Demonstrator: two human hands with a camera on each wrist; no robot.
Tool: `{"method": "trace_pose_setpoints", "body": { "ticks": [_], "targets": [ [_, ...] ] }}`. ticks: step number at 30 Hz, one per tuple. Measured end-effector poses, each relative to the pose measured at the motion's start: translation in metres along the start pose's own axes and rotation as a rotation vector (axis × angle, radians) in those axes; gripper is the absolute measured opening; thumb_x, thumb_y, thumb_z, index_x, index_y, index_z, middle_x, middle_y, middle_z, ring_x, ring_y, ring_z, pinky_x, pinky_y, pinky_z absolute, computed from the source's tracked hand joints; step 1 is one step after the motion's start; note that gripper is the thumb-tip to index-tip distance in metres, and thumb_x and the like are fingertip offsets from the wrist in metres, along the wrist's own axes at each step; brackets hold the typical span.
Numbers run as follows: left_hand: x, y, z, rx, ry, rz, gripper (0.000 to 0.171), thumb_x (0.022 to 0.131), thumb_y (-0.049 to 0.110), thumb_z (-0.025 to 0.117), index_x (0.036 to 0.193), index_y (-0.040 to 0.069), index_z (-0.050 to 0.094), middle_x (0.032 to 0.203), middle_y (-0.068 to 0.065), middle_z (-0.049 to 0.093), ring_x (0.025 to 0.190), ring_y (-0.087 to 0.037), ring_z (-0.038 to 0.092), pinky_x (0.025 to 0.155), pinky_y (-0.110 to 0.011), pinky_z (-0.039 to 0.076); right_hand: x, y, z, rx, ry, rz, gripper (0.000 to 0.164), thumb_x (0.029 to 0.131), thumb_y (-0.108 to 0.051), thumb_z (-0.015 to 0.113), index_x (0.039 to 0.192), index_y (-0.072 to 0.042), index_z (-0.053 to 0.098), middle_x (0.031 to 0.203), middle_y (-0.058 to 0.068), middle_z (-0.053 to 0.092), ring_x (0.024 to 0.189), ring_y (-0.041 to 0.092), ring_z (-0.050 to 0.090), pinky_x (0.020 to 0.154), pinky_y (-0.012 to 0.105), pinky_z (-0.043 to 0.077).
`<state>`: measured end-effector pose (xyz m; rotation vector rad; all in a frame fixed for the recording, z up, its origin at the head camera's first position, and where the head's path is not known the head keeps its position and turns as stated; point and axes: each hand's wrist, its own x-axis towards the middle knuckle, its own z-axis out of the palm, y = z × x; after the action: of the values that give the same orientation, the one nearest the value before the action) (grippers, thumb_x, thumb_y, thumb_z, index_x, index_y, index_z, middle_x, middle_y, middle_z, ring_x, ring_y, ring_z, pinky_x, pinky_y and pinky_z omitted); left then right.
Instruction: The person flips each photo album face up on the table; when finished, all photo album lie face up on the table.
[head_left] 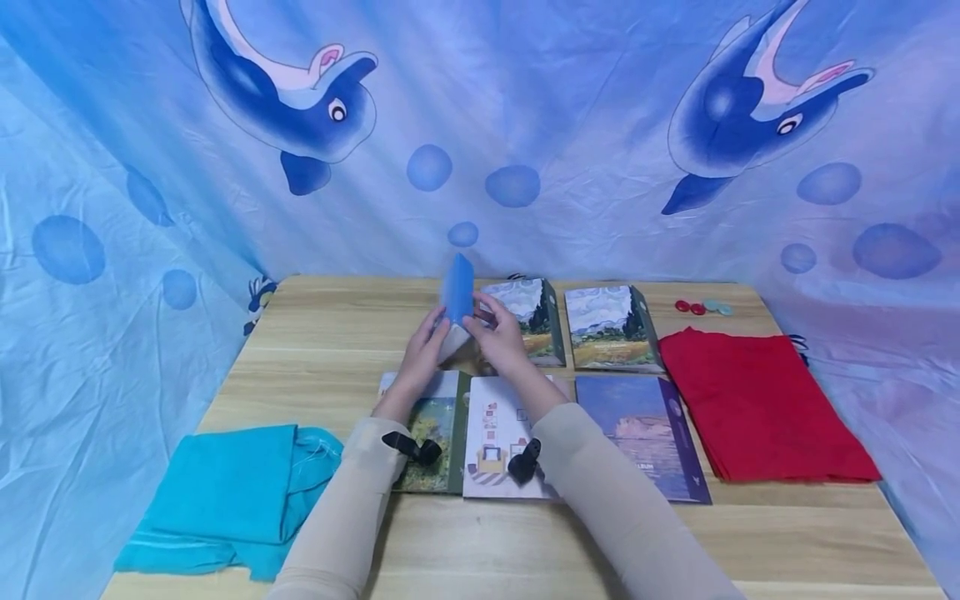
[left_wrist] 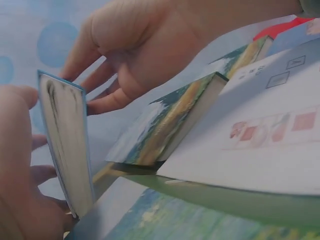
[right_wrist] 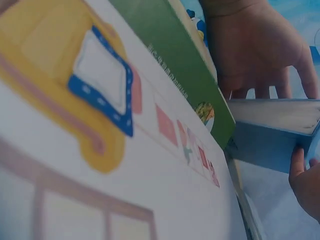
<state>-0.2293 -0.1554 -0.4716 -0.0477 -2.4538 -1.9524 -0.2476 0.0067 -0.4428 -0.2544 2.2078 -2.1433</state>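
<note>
A thick blue book (head_left: 459, 292) stands on end between both hands, towards the back of the table and left of the painted albums. My left hand (head_left: 424, 346) holds it from the left, its fingers lying along one cover. From the other side my right hand (head_left: 501, 335) grips it by the opposite cover. In the left wrist view the pale page edges of the book (left_wrist: 66, 135) face the camera, with a hand at each cover. The right wrist view has the right thumb against the blue cover (right_wrist: 265, 145); some fingers are hidden behind the book.
Two landscape-painted albums (head_left: 611, 325) lie at the back. In front are a green-spined album (head_left: 431, 425), a white one with drawn furniture (head_left: 495, 408) and a purple one (head_left: 637, 429). Teal cloth (head_left: 225, 492) lies left, red cloth (head_left: 757, 408) right, near small red and pale-green discs (head_left: 697, 308).
</note>
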Motion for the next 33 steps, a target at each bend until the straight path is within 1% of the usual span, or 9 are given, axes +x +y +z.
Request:
{"method": "trace_pose_setpoints", "body": {
  "ticks": [3, 7, 10, 12, 16, 20, 25, 29, 33],
  "targets": [
    [0.0, 0.0, 0.004, -0.06, -0.041, 0.022, 0.059, 0.109, 0.046, 0.032, 0.162, 0.018, 0.027, 0.165, -0.011, 0.027, 0.151, -0.033, 0.024, 0.121, -0.053, 0.021, -0.001, -0.001, 0.0, 0.022, 0.017, 0.019, 0.052, 0.099, -0.016, 0.067, 0.149, -0.014, 0.052, 0.151, 0.009, 0.048, 0.133, 0.027, 0.053, 0.109, 0.038, 0.046],
    [-0.003, 0.002, 0.0, -0.044, -0.044, 0.056, 0.058, 0.11, 0.046, 0.025, 0.162, 0.019, 0.028, 0.165, -0.01, 0.029, 0.151, -0.031, 0.024, 0.122, -0.054, 0.018, -0.002, -0.003, 0.004, 0.025, 0.017, 0.022, 0.055, 0.097, -0.016, 0.07, 0.148, -0.013, 0.052, 0.146, 0.009, 0.054, 0.133, 0.026, 0.054, 0.108, 0.037, 0.047],
    [-0.006, 0.008, -0.004, -0.025, -0.013, 0.084, 0.058, 0.11, 0.045, 0.028, 0.161, 0.018, 0.028, 0.163, -0.012, 0.031, 0.15, -0.032, 0.026, 0.122, -0.052, 0.019, -0.002, -0.005, 0.008, 0.044, -0.005, -0.01, 0.054, 0.097, -0.012, 0.07, 0.148, -0.009, 0.052, 0.144, 0.013, 0.056, 0.132, 0.027, 0.054, 0.107, 0.036, 0.048],
    [-0.007, 0.013, -0.007, -0.011, 0.003, 0.118, 0.058, 0.11, 0.043, 0.035, 0.162, 0.018, 0.028, 0.161, -0.014, 0.035, 0.146, -0.035, 0.034, 0.119, -0.053, 0.028, -0.001, -0.005, 0.011, 0.059, -0.023, -0.04, 0.053, 0.097, -0.01, 0.068, 0.147, -0.006, 0.052, 0.143, 0.016, 0.056, 0.132, 0.029, 0.054, 0.107, 0.036, 0.048],
    [-0.008, 0.024, -0.013, 0.124, 0.054, 0.233, 0.066, 0.105, 0.038, 0.055, 0.16, 0.013, 0.031, 0.163, -0.013, 0.031, 0.144, -0.035, 0.037, 0.113, -0.051, 0.038, 0.0, -0.005, 0.016, 0.069, -0.056, -0.073, 0.05, 0.1, -0.006, 0.063, 0.147, -0.001, 0.05, 0.143, 0.017, 0.056, 0.131, 0.029, 0.054, 0.106, 0.034, 0.048],
    [-0.006, 0.029, -0.019, 0.274, 0.098, 0.335, 0.065, 0.099, 0.031, 0.067, 0.153, 0.003, 0.043, 0.165, -0.009, 0.028, 0.149, -0.037, 0.029, 0.116, -0.054, 0.035, -0.001, -0.005, 0.021, 0.031, -0.096, -0.071, 0.049, 0.102, -0.004, 0.058, 0.149, 0.002, 0.046, 0.146, 0.017, 0.054, 0.132, 0.029, 0.055, 0.108, 0.034, 0.047],
    [-0.005, 0.025, -0.025, 0.347, 0.121, 0.317, 0.062, 0.095, 0.023, 0.073, 0.148, 0.002, 0.05, 0.163, -0.01, 0.032, 0.147, -0.041, 0.031, 0.113, -0.056, 0.038, -0.002, 0.0, 0.025, -0.064, -0.14, 0.014, 0.05, 0.102, -0.005, 0.056, 0.15, 0.001, 0.044, 0.147, 0.016, 0.053, 0.133, 0.029, 0.054, 0.109, 0.034, 0.045],
    [-0.006, 0.021, -0.031, 0.361, 0.153, 0.292, 0.062, 0.093, 0.018, 0.075, 0.147, 0.001, 0.05, 0.164, -0.012, 0.03, 0.146, -0.044, 0.032, 0.11, -0.059, 0.04, -0.001, 0.006, 0.025, -0.165, -0.183, 0.109, 0.05, 0.104, -0.017, 0.057, 0.15, -0.003, 0.046, 0.147, 0.016, 0.054, 0.133, 0.03, 0.053, 0.11, 0.04, 0.045],
    [-0.006, 0.017, -0.038, 0.346, 0.195, 0.233, 0.064, 0.093, 0.018, 0.073, 0.149, 0.0, 0.048, 0.164, -0.014, 0.027, 0.143, -0.047, 0.034, 0.108, -0.059, 0.042, 0.001, 0.012, 0.023, -0.228, -0.184, 0.176, 0.055, 0.103, -0.028, 0.06, 0.151, -0.006, 0.047, 0.151, 0.018, 0.048, 0.137, 0.034, 0.048, 0.112, 0.047, 0.041]
  ]
}}
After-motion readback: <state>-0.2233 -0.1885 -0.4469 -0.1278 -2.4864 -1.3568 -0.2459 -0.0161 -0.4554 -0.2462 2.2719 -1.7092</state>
